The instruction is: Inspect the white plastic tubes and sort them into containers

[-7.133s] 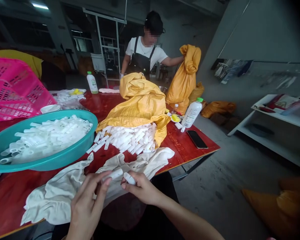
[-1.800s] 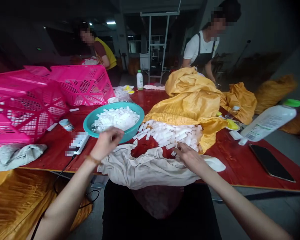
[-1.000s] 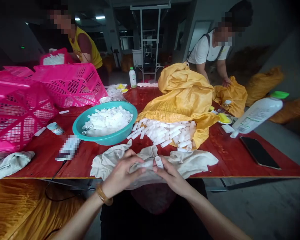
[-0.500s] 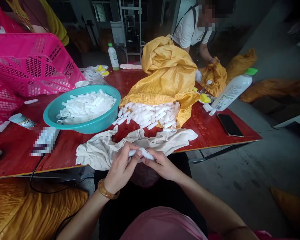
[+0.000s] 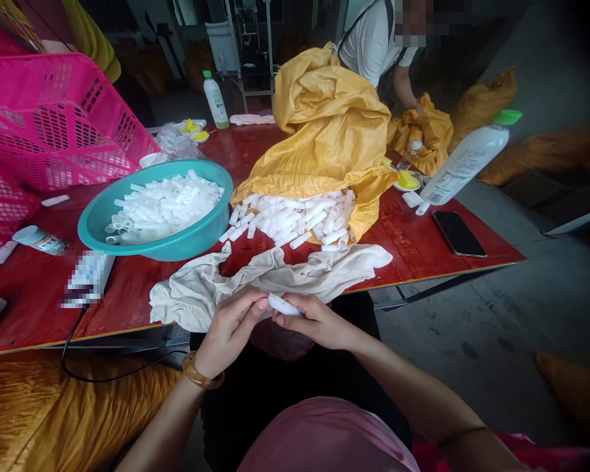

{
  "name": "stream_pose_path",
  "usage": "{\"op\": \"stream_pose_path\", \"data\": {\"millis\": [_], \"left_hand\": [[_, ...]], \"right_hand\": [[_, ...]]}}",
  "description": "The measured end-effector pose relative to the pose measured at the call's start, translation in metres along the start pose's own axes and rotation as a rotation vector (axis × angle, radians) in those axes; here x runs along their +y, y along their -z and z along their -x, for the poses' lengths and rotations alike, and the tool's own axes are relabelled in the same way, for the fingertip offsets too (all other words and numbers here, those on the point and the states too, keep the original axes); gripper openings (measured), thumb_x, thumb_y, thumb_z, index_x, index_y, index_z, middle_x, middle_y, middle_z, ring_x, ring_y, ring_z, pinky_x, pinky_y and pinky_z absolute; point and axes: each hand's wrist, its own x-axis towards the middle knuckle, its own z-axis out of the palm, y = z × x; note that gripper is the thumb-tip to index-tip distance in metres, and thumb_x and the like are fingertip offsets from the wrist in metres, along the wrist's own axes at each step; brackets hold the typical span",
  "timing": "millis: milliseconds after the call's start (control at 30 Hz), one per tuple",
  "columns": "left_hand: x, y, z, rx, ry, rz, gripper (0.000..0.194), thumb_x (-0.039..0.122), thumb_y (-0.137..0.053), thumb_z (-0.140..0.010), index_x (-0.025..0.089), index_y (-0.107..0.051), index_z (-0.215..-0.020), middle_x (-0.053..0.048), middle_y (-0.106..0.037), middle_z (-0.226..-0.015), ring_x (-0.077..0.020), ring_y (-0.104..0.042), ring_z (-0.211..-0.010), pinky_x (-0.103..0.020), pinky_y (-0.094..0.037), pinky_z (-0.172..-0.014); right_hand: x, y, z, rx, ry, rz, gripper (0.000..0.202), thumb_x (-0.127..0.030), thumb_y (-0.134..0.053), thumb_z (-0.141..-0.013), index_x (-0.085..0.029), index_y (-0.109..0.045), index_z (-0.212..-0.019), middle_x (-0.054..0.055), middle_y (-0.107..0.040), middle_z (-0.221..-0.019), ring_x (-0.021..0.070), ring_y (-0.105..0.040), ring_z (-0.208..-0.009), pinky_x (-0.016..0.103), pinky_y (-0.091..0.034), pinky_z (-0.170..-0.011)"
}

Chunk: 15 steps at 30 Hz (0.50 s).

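Above my lap, at the near edge of the table, a white plastic tube [image 5: 283, 305] with small dark marks lies between my hands. My right hand [image 5: 319, 321] is closed round its right part, thumb below and fingers above. The fingers of my left hand [image 5: 233, 324] are pinched at the tube's left end, and the thumb covers part of it. Just beyond my hands lies a crumpled off-white cloth [image 5: 191, 288]. Similar tubes spill in a heap [image 5: 295, 219] from the mouth of a yellow woven sack [image 5: 329, 144]. More tubes fill a teal basin [image 5: 191, 246] on the left.
Pink baskets [image 5: 54, 131] stand at the left of the red table [image 5: 132, 288]. A white bottle [image 5: 467, 167] leans beside a phone [image 5: 458, 233] on the right. A small jar [image 5: 39, 240] and a cabled device [image 5: 88, 278] lie left. A co-worker [image 5: 373, 39] handles another sack.
The white piece that showed between my left fingers is now out of sight, and my left hand has shifted slightly left. The view has tilted down a little.
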Motion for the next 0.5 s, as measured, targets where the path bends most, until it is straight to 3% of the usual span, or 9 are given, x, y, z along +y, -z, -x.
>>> {"op": "stream_pose_path", "data": {"millis": [133,300,333,500], "left_hand": [[0.001,-0.004,0.006,0.035,-0.015,-0.029,0.019,0.023,-0.047,-0.100,0.019,-0.060,-0.088,0.000,-0.060,-0.079,-0.0131,-0.058,-0.075,-0.025,-0.044,-0.074],[-0.006,-0.010,0.012,0.035,-0.154,0.073,0.015,0.020,-0.048,-0.099,0.020,-0.063,-0.098,-0.001,-0.064,-0.081,-0.0143,-0.059,-0.076,-0.026,-0.045,-0.072],[-0.008,-0.011,0.012,0.020,-0.135,0.089,0.016,0.021,-0.048,-0.099,0.020,-0.064,-0.097,-0.002,-0.063,-0.081,-0.0146,-0.059,-0.076,-0.026,-0.045,-0.072],[-0.011,-0.016,0.009,0.021,0.043,0.125,0.021,0.025,-0.047,-0.100,0.019,-0.060,-0.084,0.000,-0.055,-0.075,-0.0134,-0.053,-0.072,-0.026,-0.043,-0.070]], "right_hand": [[0.000,-0.003,0.000,0.125,0.001,0.121,0.016,-0.030,-0.051,-0.097,-0.017,-0.060,-0.100,0.003,-0.058,-0.089,0.0148,-0.051,-0.080,0.027,-0.040,-0.074],[0.004,0.000,0.003,-0.238,-0.150,-0.334,0.019,-0.034,-0.053,-0.095,-0.017,-0.060,-0.097,-0.004,-0.043,-0.068,0.0088,-0.034,-0.055,0.021,-0.031,-0.052],[0.004,0.001,0.003,-0.229,-0.141,-0.320,0.018,-0.033,-0.053,-0.095,-0.017,-0.060,-0.097,-0.004,-0.045,-0.069,0.0091,-0.036,-0.056,0.022,-0.033,-0.054],[0.001,0.000,0.002,0.069,-0.027,0.156,0.015,-0.025,-0.050,-0.096,-0.017,-0.061,-0.102,0.004,-0.061,-0.092,0.0162,-0.055,-0.083,0.028,-0.041,-0.078]]}}
